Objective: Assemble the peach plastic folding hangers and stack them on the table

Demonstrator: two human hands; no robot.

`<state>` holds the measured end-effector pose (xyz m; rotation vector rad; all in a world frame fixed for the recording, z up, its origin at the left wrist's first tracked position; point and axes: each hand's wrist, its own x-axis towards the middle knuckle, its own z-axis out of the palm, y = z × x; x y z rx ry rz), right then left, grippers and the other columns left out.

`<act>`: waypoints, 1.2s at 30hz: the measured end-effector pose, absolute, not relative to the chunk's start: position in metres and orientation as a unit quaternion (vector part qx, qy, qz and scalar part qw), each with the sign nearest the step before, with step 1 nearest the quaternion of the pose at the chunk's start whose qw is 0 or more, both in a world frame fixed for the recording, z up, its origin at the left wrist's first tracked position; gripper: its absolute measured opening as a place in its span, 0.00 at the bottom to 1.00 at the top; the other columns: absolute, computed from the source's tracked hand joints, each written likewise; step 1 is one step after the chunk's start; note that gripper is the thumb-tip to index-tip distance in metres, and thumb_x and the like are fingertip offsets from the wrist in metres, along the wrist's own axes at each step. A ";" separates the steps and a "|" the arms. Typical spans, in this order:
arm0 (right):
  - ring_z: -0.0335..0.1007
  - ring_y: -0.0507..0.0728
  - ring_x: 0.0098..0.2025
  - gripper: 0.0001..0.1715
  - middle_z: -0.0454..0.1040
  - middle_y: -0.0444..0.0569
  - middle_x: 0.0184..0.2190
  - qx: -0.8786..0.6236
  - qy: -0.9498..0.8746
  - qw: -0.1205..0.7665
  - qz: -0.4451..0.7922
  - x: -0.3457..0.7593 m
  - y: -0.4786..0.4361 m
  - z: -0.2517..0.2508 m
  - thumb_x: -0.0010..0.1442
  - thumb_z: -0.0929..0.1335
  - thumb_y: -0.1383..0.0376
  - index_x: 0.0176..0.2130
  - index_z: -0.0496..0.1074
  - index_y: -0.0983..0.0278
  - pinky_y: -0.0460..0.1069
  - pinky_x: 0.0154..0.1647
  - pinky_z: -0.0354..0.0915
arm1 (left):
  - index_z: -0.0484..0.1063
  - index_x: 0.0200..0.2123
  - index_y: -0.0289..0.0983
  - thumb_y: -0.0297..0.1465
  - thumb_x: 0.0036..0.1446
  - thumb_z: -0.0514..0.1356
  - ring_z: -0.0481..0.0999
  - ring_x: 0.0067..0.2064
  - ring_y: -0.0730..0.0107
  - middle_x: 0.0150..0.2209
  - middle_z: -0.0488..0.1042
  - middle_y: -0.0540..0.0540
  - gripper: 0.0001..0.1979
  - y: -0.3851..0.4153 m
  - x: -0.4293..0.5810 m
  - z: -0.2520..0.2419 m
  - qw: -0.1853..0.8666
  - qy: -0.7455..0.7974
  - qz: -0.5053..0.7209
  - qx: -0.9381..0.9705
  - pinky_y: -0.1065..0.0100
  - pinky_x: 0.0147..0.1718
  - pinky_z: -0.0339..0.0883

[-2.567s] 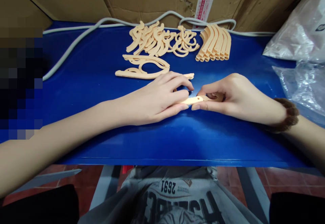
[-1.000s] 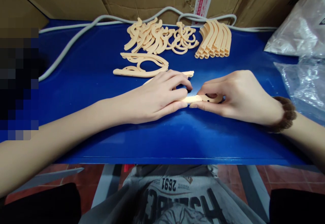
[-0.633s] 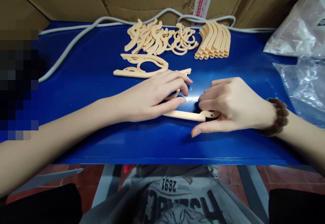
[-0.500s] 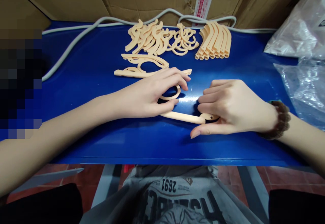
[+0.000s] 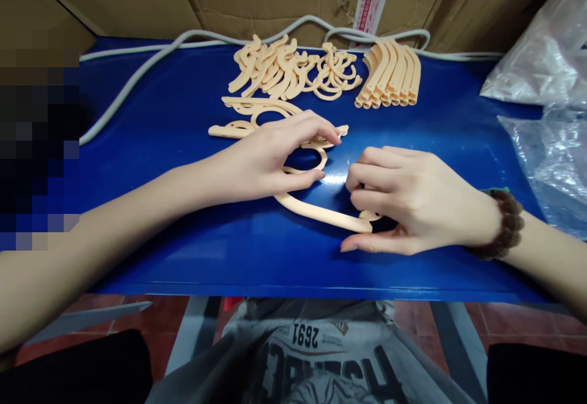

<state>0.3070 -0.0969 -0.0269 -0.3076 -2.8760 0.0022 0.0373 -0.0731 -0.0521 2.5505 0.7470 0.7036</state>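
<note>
Hanger (image 5: 321, 213) sits on the table (image 5: 275, 263), partly under the left hand (image 5: 275, 153), thumb and fingers spread wide, probably to steady it. Right hand (image 5: 398, 193) has fingers curled by one end, can't tell if they're gripping. Parts (image 5: 263, 71) behind look sorted by shape, maybe for easy grabbing.

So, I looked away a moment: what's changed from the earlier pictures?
The long strip has swung toward the person. The left hand no longer pinches it and has shifted slightly away; the right hand has come closer to the person, its thumb spread. The pile, tubes and cable stayed put.
</note>
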 end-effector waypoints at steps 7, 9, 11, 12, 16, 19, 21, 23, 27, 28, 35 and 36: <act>0.62 0.57 0.39 0.32 0.74 0.52 0.39 -0.101 -0.988 0.114 -0.013 0.306 -0.097 -0.026 0.76 0.63 0.43 0.31 0.70 0.63 0.54 0.39 0.58 | 0.74 0.59 0.38 0.33 0.65 0.63 0.81 0.60 0.53 0.59 0.80 0.41 0.20 -0.071 0.036 -0.051 0.178 0.287 0.250 0.907 0.58 0.60 0.75; 0.62 0.57 0.38 0.34 0.73 0.53 0.38 -0.097 -0.988 0.108 -0.046 0.306 -0.097 -0.025 0.76 0.62 0.41 0.33 0.72 0.64 0.54 0.39 0.58 | 0.75 0.59 0.39 0.35 0.66 0.64 0.81 0.60 0.54 0.59 0.81 0.42 0.19 -0.071 0.036 -0.051 0.173 0.295 0.248 0.906 0.58 0.60 0.75; 0.63 0.58 0.38 0.36 0.72 0.53 0.37 -0.086 -0.987 0.099 -0.096 0.307 -0.097 -0.023 0.75 0.61 0.38 0.35 0.73 0.65 0.55 0.38 0.58 | 0.76 0.59 0.39 0.38 0.67 0.64 0.82 0.58 0.54 0.58 0.82 0.43 0.19 -0.071 0.036 -0.051 0.169 0.306 0.248 0.904 0.58 0.59 0.75; 0.63 0.58 0.38 0.38 0.72 0.53 0.35 -0.081 -0.985 0.094 -0.123 0.307 -0.098 -0.022 0.74 0.60 0.36 0.35 0.74 0.65 0.55 0.37 0.58 | 0.76 0.58 0.39 0.39 0.68 0.64 0.82 0.58 0.54 0.57 0.82 0.43 0.19 -0.072 0.036 -0.051 0.169 0.311 0.246 0.902 0.58 0.59 0.75; 0.63 0.59 0.36 0.48 0.69 0.51 0.31 -0.090 -0.975 0.070 -0.192 0.310 -0.101 -0.013 0.70 0.52 0.29 0.35 0.75 0.64 0.55 0.35 0.58 | 0.77 0.58 0.39 0.43 0.68 0.64 0.82 0.58 0.53 0.57 0.82 0.43 0.21 -0.072 0.036 -0.051 0.165 0.320 0.242 0.901 0.57 0.58 0.76; 0.64 0.59 0.35 0.51 0.72 0.53 0.31 -0.108 -0.966 0.057 -0.228 0.313 -0.103 -0.006 0.70 0.49 0.29 0.34 0.76 0.64 0.55 0.35 0.59 | 0.77 0.58 0.39 0.45 0.69 0.63 0.81 0.59 0.51 0.57 0.82 0.43 0.21 -0.071 0.036 -0.052 0.157 0.322 0.242 0.902 0.54 0.59 0.75; 0.64 0.59 0.33 0.49 0.72 0.53 0.29 -0.123 -0.955 0.058 -0.265 0.314 -0.104 -0.003 0.73 0.50 0.32 0.33 0.76 0.65 0.55 0.34 0.59 | 0.78 0.56 0.41 0.45 0.69 0.63 0.81 0.60 0.51 0.57 0.83 0.44 0.20 -0.071 0.037 -0.053 0.150 0.321 0.242 0.903 0.52 0.60 0.74; 0.62 0.57 0.30 0.43 0.70 0.50 0.25 -0.143 -0.943 0.055 -0.296 0.313 -0.106 -0.002 0.76 0.53 0.37 0.33 0.75 0.65 0.54 0.33 0.58 | 0.79 0.54 0.42 0.45 0.70 0.62 0.80 0.62 0.51 0.57 0.83 0.46 0.17 -0.071 0.037 -0.053 0.148 0.316 0.243 0.905 0.52 0.63 0.73; 0.61 0.55 0.26 0.34 0.69 0.46 0.23 -0.163 -0.938 0.041 -0.304 0.312 -0.110 -0.005 0.80 0.57 0.47 0.34 0.74 0.64 0.52 0.33 0.58 | 0.82 0.50 0.43 0.43 0.70 0.63 0.80 0.64 0.52 0.61 0.82 0.47 0.14 -0.072 0.038 -0.055 0.144 0.305 0.246 0.909 0.53 0.64 0.72; 0.61 0.55 0.25 0.34 0.69 0.46 0.23 -0.158 -0.939 0.045 -0.302 0.312 -0.111 -0.006 0.80 0.57 0.46 0.35 0.74 0.64 0.52 0.33 0.58 | 0.82 0.50 0.43 0.43 0.70 0.63 0.80 0.64 0.52 0.62 0.81 0.46 0.14 -0.072 0.038 -0.055 0.142 0.304 0.248 0.909 0.53 0.64 0.73; 0.64 0.55 0.30 0.27 0.72 0.47 0.26 -0.102 -0.959 0.090 -0.248 0.306 -0.121 -0.015 0.78 0.63 0.53 0.32 0.74 0.65 0.52 0.33 0.59 | 0.84 0.51 0.44 0.43 0.70 0.62 0.80 0.63 0.50 0.62 0.80 0.46 0.15 -0.070 0.038 -0.058 0.130 0.301 0.251 0.911 0.50 0.63 0.73; 0.66 0.55 0.31 0.25 0.74 0.48 0.28 -0.097 -0.962 0.096 -0.235 0.305 -0.123 -0.016 0.78 0.64 0.54 0.34 0.75 0.65 0.52 0.33 0.60 | 0.84 0.51 0.44 0.43 0.71 0.62 0.79 0.63 0.50 0.62 0.80 0.46 0.15 -0.070 0.038 -0.058 0.130 0.303 0.249 0.911 0.51 0.63 0.73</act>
